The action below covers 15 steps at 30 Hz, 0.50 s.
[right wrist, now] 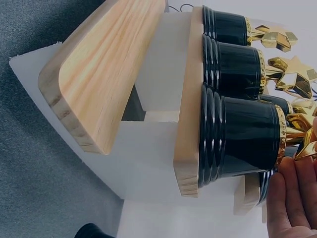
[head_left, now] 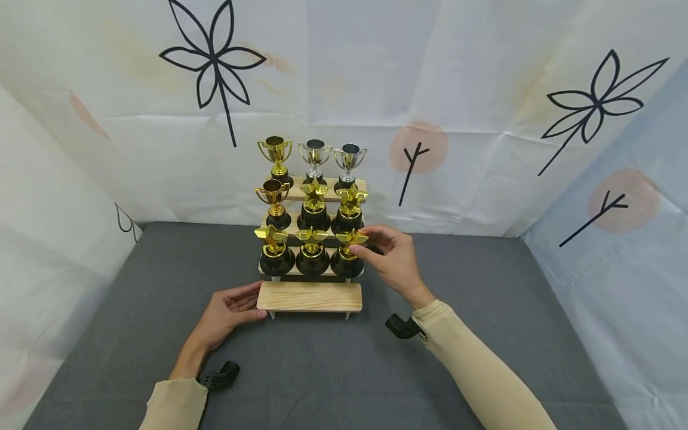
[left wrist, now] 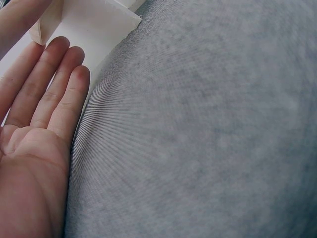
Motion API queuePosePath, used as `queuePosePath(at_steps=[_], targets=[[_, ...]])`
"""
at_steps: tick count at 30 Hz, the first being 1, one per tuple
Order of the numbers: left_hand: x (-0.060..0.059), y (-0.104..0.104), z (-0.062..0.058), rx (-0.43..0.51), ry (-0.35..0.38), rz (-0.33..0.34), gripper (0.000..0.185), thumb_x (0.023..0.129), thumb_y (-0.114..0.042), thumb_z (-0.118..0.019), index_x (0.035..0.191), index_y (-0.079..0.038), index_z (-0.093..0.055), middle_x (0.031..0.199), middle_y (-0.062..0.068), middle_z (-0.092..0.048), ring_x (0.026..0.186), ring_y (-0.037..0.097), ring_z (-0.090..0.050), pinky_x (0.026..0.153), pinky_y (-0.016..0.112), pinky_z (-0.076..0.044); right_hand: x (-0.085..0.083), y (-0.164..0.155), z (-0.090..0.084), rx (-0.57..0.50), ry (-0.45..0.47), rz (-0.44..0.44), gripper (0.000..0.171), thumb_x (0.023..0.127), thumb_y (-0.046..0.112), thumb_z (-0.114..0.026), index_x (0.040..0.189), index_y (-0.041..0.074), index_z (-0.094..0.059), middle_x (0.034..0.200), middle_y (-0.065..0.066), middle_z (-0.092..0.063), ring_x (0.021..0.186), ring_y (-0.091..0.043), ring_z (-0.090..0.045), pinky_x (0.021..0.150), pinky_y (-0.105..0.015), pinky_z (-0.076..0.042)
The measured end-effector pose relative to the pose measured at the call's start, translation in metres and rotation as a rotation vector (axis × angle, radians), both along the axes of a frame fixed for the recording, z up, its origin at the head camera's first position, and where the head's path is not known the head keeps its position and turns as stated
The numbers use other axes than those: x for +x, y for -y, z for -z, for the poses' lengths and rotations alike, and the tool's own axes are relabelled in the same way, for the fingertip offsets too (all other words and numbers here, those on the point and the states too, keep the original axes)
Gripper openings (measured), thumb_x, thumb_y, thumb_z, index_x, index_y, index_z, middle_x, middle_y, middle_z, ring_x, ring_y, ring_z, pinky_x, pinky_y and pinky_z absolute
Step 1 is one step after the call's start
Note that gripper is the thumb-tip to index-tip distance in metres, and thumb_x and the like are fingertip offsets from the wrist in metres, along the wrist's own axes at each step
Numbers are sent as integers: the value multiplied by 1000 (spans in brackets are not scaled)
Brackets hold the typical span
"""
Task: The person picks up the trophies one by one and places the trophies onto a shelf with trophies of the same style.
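A stepped wooden rack with pale side supports stands at mid-table. My left hand (head_left: 228, 313) rests against the left end of its bare lowest shelf (head_left: 309, 297); in the left wrist view the fingers are nearly straight. With thumb and fingers, my right hand (head_left: 395, 257) pinches the gold star of the right-hand star trophy (head_left: 346, 263). That trophy's black base (right wrist: 247, 136) sits upright on the shelf above the lowest one. Two more star trophies stand left of it, including the middle one (head_left: 312, 258). The right fingertips are partly cut off in the right wrist view.
Higher up stand two star trophies (head_left: 314, 216) beside a bronze-coloured cup (head_left: 272, 194). The top shelf bears a gold cup (head_left: 275, 149) and two silver cups (head_left: 315, 152). Grey cloth (head_left: 301, 370) covers the table; a patterned white curtain (head_left: 349, 71) hangs behind.
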State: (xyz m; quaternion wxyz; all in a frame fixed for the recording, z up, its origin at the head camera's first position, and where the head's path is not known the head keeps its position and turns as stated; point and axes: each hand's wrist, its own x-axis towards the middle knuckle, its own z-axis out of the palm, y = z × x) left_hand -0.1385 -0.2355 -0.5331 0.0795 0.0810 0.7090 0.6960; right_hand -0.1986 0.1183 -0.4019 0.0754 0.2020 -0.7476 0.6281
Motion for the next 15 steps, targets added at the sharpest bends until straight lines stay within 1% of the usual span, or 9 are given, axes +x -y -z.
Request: queuePosePath(at_steps=[4,8,11,15], targets=[[0,0,-1,-2,-2,0,74,81,3,-83,145,12,-46,145,33,-47,121,4,-60,104,25,-52,0,0,0,-3,3,-1,32,85,-1,-81,115,-6,-70,114,-19,-68,107,-30,-67,102,-51,-55],[0,0,-1,-5,2,-2,75,81,3,-83,145,12,-46,145,33,-47,121,4,-60,103,25,-52,0,0,1,0,2,-1,33,85,-1,-81,116,-6,-70,116,-19,-68,108,-31,-67,102,-45,-56],[0,0,0,-5,5,-1,75,81,3,-83,145,12,-46,146,33,-46,121,4,-60,103,25,-52,0,0,1,2,2,3,33,85,-1,-81,116,-5,-70,118,-18,-68,109,-29,-67,101,-36,-57],[0,0,-1,0,4,0,75,81,4,-83,145,12,-46,145,33,-47,121,4,-60,103,25,-52,0,0,1,3,5,4,35,85,0,-82,118,-4,-71,119,-17,-68,110,-27,-67,101,-33,-57]])
